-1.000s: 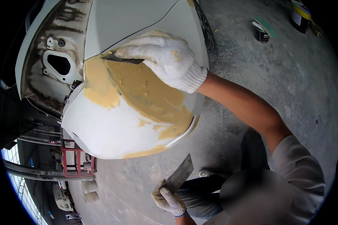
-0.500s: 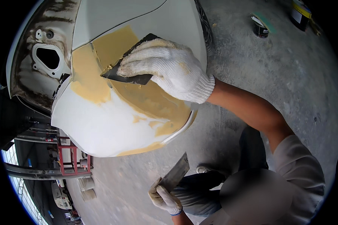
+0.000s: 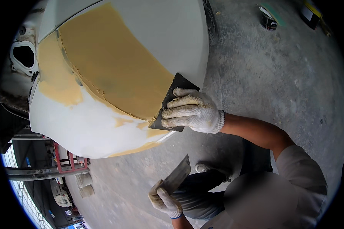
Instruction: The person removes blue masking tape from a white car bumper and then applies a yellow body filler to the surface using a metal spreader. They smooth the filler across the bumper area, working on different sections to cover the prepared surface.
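My right hand [image 3: 198, 112], in a white knitted glove, is closed on a black putty spreader [image 3: 185, 82]. The fingers lie over its face, and its edge presses on the car body panel [image 3: 74, 129] at the right end of a broad band of tan body filler [image 3: 111, 57]. Filler forms a ridge along the band's lower side and a small lump at the spreader's lower corner. Low in view, my left hand [image 3: 165, 200], also gloved, grips a grey flat putty knife [image 3: 178, 173] away from the panel, its blade pointing up and right.
On the concrete floor at the upper right stand a black can [image 3: 268, 22] with a green strip beside it and a larger dark tin [image 3: 310, 16]. A red metal frame [image 3: 70, 162] and pale buckets [image 3: 85, 185] are at the lower left. My shoe [image 3: 203, 168] shows below the panel.
My right hand has drawn the spreader down and right across the panel, leaving a wide smooth band of filler behind it. The panel appears shifted left in view. My left hand barely moved.
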Demonstrator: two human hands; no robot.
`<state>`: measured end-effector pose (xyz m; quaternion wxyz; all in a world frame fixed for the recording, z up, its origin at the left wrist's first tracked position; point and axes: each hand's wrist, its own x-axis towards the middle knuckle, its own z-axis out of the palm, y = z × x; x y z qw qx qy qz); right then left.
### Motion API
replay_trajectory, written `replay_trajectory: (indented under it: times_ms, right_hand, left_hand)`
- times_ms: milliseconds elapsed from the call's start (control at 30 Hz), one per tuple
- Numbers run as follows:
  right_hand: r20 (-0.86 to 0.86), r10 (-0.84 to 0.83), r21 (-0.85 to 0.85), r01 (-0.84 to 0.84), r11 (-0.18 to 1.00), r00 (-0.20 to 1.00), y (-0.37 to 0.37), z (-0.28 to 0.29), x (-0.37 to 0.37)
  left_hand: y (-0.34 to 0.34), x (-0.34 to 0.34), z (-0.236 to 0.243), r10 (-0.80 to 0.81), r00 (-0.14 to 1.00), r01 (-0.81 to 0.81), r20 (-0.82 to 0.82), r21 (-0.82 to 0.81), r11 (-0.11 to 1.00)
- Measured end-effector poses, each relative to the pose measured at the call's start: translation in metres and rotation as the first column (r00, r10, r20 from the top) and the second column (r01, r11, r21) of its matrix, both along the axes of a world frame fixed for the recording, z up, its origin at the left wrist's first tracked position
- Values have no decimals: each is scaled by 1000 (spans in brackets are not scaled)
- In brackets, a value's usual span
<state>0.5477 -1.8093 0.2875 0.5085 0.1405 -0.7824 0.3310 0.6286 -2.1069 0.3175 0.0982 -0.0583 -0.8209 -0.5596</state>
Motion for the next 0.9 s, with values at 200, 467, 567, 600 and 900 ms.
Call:
replay_trajectory:
  times_ms: [200,467,567,600,900]
  right_hand:
    - [111,-105,69,98,993,988,13,-13,38]
    - [396,772,-638,-456,621,497,8,44,103]
    - [507,707,-512,-488,707,493,16,36,93]
    - [545,657,-430,-499,752,521,23,38,87]
    - [-200,-342,-26,344,939,918,110,140,-26]
  left_hand:
    - [12,2,8,1,1000,-1,-1,34,999]
    - [65,-30,39,-171,979,186,-108,142,972]
    - [66,-38,54,-86,972,120,-217,150,981]
    - [69,-35,60,-57,970,87,-234,121,989]
    - [42,-30,60,144,918,-184,-368,-77,980]
